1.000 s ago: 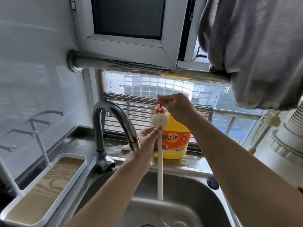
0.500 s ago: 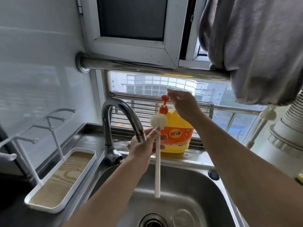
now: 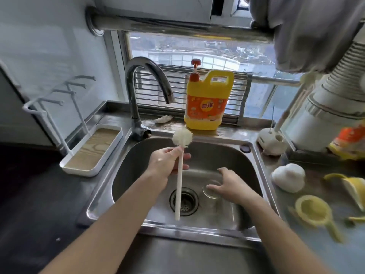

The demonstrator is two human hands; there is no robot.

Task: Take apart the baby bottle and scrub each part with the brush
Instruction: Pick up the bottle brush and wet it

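My left hand (image 3: 167, 161) grips a white bottle brush (image 3: 180, 175) just below its round bristle head, with the long handle hanging down over the sink drain. My right hand (image 3: 230, 184) is low in the steel sink (image 3: 138, 155), fingers spread and relaxed over a clear bottle part (image 3: 210, 191) lying on the sink floor. Whether the fingers touch it is unclear. On the counter to the right lie a white dome-shaped piece (image 3: 288, 177) and a yellow ring with a handle (image 3: 314, 213).
A yellow dish-soap jug with a red pump (image 3: 207, 103) stands behind the sink beside the curved tap (image 3: 146, 82). A white drying rack tray (image 3: 92, 151) sits at the left. A white holder (image 3: 271, 141) and a ribbed duct (image 3: 335, 99) crowd the right.
My right hand left the soap pump and dropped into the sink. My left hand lowered the brush from the tap's height to above the basin. The view tilted downward.
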